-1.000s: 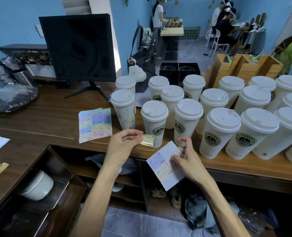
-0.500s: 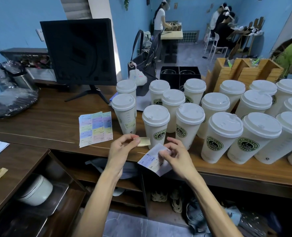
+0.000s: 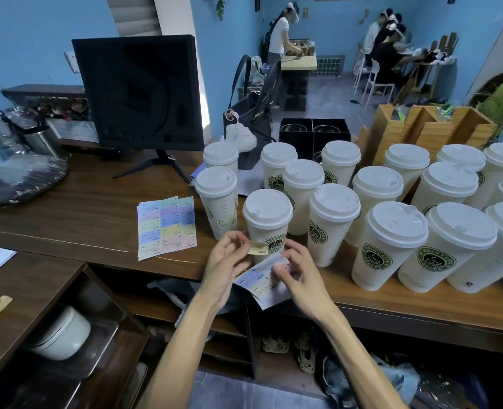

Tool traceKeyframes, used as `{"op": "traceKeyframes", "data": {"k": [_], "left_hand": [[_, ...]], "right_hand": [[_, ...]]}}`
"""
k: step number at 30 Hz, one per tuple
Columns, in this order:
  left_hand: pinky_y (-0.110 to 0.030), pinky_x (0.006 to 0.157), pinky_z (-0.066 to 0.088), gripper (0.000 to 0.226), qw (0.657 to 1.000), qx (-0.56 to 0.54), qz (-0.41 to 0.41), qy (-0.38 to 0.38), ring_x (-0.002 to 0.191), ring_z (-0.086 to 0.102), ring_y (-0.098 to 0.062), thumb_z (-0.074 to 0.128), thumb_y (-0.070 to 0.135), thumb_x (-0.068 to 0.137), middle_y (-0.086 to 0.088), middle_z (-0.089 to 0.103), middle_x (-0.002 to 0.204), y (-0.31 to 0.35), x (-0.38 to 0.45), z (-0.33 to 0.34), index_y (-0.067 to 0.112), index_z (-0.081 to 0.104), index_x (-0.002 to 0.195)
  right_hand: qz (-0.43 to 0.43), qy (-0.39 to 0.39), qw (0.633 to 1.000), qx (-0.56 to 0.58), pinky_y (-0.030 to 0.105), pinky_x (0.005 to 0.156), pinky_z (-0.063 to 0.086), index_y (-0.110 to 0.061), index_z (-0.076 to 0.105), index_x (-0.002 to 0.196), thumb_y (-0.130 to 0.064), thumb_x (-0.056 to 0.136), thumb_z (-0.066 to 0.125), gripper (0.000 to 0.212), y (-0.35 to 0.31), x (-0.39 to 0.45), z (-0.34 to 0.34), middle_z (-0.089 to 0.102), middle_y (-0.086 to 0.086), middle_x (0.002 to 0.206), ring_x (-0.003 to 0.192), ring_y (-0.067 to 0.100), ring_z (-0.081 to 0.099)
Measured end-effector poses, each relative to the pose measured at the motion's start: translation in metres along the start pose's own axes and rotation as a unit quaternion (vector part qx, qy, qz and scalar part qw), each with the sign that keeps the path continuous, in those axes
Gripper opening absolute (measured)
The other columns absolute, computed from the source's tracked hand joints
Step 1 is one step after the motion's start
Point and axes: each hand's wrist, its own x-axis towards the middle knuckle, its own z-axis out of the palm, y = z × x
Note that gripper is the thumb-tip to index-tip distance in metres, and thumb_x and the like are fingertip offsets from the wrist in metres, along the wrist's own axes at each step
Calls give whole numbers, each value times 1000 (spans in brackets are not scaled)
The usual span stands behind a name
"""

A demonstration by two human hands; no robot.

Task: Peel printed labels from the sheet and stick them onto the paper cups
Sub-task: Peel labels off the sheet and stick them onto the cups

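Note:
My left hand point(image 3: 225, 261) pinches a small yellow label point(image 3: 258, 248) right in front of the nearest lidded paper cup point(image 3: 267, 224). My right hand point(image 3: 296, 274) holds a white label sheet point(image 3: 263, 283) low at the counter's front edge, just below that cup, its fingertips near the label. Another cup point(image 3: 218, 202) to the left carries a yellow label on its side. Several more white lidded cups point(image 3: 389, 243) with green logos crowd the counter to the right. A full pastel label sheet point(image 3: 166, 227) lies flat on the counter to the left.
A black monitor point(image 3: 139, 93) stands at the back left of the wooden counter point(image 3: 67, 219). A dark handbag point(image 3: 251, 113), a black box point(image 3: 313, 132) and wooden holders point(image 3: 427, 128) sit behind the cups. People work at tables in the far room.
My right hand has brought the label sheet up and left toward my left hand, and both hands moved closer to the nearest cup. The label now sits against the cup's front.

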Motion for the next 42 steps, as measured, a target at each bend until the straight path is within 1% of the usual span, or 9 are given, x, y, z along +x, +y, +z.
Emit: {"op": "traceKeyframes", "data": {"k": [5, 8, 12, 17, 24, 31, 35, 38, 42], "left_hand": [[-49, 104, 51, 14, 999, 29, 9, 11, 111, 71, -20, 58, 2, 100, -7, 76, 109, 12, -8, -7, 14, 54, 106], [-52, 106, 50, 10, 999, 38, 15, 7, 113, 70, -21, 60, 8, 101, -6, 76, 109, 21, -13, -7, 15, 54, 104], [-51, 104, 54, 9, 998, 57, 35, 11, 103, 72, -18, 60, 7, 101, -4, 77, 102, 30, -19, -2, 14, 56, 105], [-40, 105, 53, 19, 982, 157, 96, 40, 109, 71, -11, 68, 12, 98, 2, 77, 108, 40, -20, 8, 27, 60, 106], [-13, 75, 54, 42, 953, 245, 162, 74, 95, 66, 6, 73, 30, 95, 17, 66, 113, 51, -24, 22, 50, 47, 122], [-46, 108, 49, 41, 981, 115, 148, 39, 123, 62, -9, 65, 41, 91, 9, 65, 131, 45, -19, 36, 45, 54, 130], [-53, 112, 45, 44, 989, 64, 132, 12, 126, 64, -17, 62, 39, 96, 6, 67, 135, 37, -19, 41, 44, 48, 137], [-56, 111, 46, 51, 989, 49, 138, 35, 128, 62, -20, 64, 40, 95, 3, 63, 141, 31, -19, 40, 44, 44, 141], [-55, 109, 48, 57, 981, 64, 169, 70, 128, 61, -19, 67, 43, 93, 5, 60, 142, 28, -18, 45, 45, 40, 143]], "right_hand": [[25, -8, 999, 47, 22, 94, 48, -30, 63, 114, -38, 95, 56, 22, -2, -1, -2, 50, -29, 130, 112, 2, 58], [51, -10, 994, 95, 26, 80, 53, -27, 62, 119, -33, 92, 55, 28, -7, 2, -3, 57, -20, 123, 100, 4, 60], [71, -20, 987, 143, 29, 67, 55, -26, 63, 112, -32, 92, 58, 22, -16, 3, -5, 57, 5, 104, 80, 6, 60], [93, -27, 981, 167, 29, 76, 41, -19, 60, 99, -34, 90, 56, 18, -26, 7, -8, 58, -10, 76, 77, 9, 52], [137, -31, 960, 241, 39, 91, 47, -17, 64, 111, -30, 89, 54, 27, -40, 14, -14, 74, 5, 108, 100, 16, 66], [120, -49, 961, 246, 33, 99, 48, -8, 59, 129, -19, 96, 46, 37, -60, 16, -10, 74, 3, 124, 114, 14, 67], [103, -30, 974, 202, 33, 79, 48, -1, 55, 104, -29, 88, 44, 34, -69, 16, -15, 73, 2, 92, 82, 8, 64], [82, 18, 984, 156, 35, 66, 36, -6, 44, 82, -36, 86, 45, 30, -75, 13, -17, 53, 2, 75, 70, 15, 46], [60, 60, 991, 101, 34, 64, 29, -21, 37, 59, -36, 106, 38, 49, -89, 11, -18, 40, -7, 60, 61, 11, 33]]}}
